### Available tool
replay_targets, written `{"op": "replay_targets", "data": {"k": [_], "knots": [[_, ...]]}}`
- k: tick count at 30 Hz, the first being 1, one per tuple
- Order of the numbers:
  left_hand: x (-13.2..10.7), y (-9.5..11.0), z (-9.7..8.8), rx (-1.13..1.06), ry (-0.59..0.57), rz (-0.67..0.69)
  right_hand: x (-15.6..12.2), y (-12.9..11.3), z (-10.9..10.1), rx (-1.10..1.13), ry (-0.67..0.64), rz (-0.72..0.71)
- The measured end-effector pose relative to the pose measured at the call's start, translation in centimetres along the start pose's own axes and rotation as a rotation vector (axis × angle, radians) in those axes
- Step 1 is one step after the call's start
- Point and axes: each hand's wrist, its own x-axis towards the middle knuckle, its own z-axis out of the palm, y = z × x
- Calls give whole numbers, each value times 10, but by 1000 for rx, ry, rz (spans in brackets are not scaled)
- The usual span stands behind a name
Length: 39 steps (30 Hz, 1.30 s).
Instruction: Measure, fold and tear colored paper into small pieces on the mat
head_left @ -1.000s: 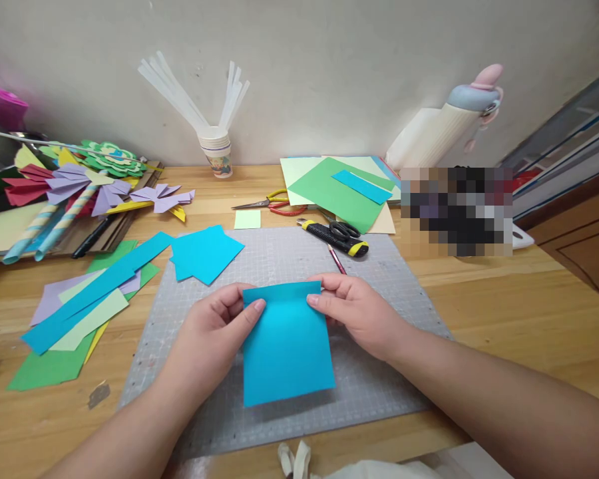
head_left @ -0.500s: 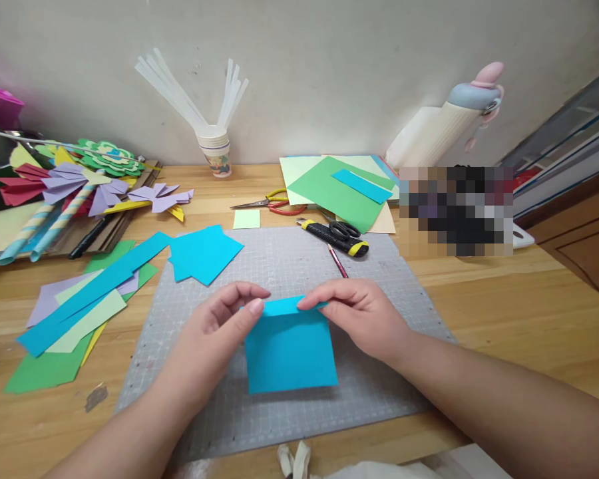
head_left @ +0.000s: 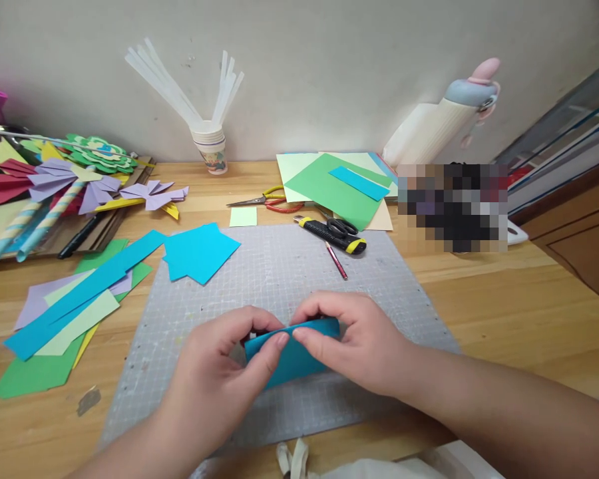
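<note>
Between both hands is a piece of blue paper [head_left: 299,364] with a folded upper edge, held above the grey cutting mat [head_left: 180,326]. My left hand [head_left: 229,369] pinches that edge from the left, thumb in front and fingers behind. From the right, my right hand [head_left: 354,339] pinches the same edge, its thumb close to the left thumb. The fingertips behind the paper are partly hidden. Farther back on the mat lie more blue paper pieces [head_left: 202,253], a pencil [head_left: 336,261] and a black and yellow utility knife [head_left: 332,235].
Scissors [head_left: 259,201] and green paper [head_left: 329,189] lie behind the mat. A paper cup [head_left: 210,150] with white strips stands by the wall. Coloured paper strips [head_left: 80,299] and paper flowers [head_left: 54,183] cover the left side. A bottle [head_left: 444,126] leans at the right rear.
The blue paper has tilted, so its front face looks shorter and its folded edge faces up. Both hands have come lower and closer together, thumbs nearly meeting mid-edge.
</note>
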Motion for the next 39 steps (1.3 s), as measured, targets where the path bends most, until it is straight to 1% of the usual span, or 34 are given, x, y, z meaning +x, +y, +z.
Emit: {"op": "replay_targets", "data": {"k": [2,6,11,14,18,22,24,26,28,29,31,33,35,37,39], "knots": [[-1,2,0,-4,8,18,-1,-1,1,-47,-7,-31],[-1,4,0,-17,0,8,-2,-3,1,-97,12,-97],[-2,6,1,-16,-3,43,-1,-7,2,-181,50,-263],[-5,4,1,-81,-23,30,-1,-9,2,-222,69,-308],[-6,0,-2,-214,8,-38,0,-10,-6,-250,113,-307],[-4,-3,-7,-285,49,-121,4,-7,-20,-217,176,-222],[-2,-4,-8,-333,60,-157,7,-5,-25,-174,235,-161],[-1,-6,-8,-393,62,-203,10,-2,-27,-56,274,-123],[1,-7,-7,-453,39,-255,11,1,-25,125,229,-89],[2,-7,-7,-477,16,-282,11,2,-23,204,179,-63],[4,-5,-6,-484,-37,-326,10,3,-17,280,74,9],[6,-3,-7,-416,-105,-332,9,3,-10,284,11,88],[6,0,-7,-293,-170,-309,9,3,-4,271,-47,164],[6,2,-5,-184,-214,-274,9,4,0,266,-125,228],[6,3,-3,-134,-247,-250,9,5,4,265,-188,258]]}}
